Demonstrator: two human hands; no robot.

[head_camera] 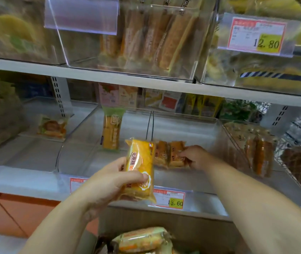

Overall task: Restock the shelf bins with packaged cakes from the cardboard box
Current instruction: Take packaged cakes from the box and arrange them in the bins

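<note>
Store shelf, clear bin (83,158) nearly bare. Left hand (109,178) grips yellow cake (140,162) over bin front. Right hand (197,156) pinches packs (164,154) inside. Box (164,219) below. Risk: slick wrapper slips, or crowded hands knock the row askew.

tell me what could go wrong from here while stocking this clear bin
The small orange wrapped cakes that the right hand grips stand on edge in the clear plastic bin; they may topple once released.
The left hand holds the long yellow-orange wrapped cake in front of the bin; a slip could drop it outside, perhaps into the brown cardboard box below.
</note>
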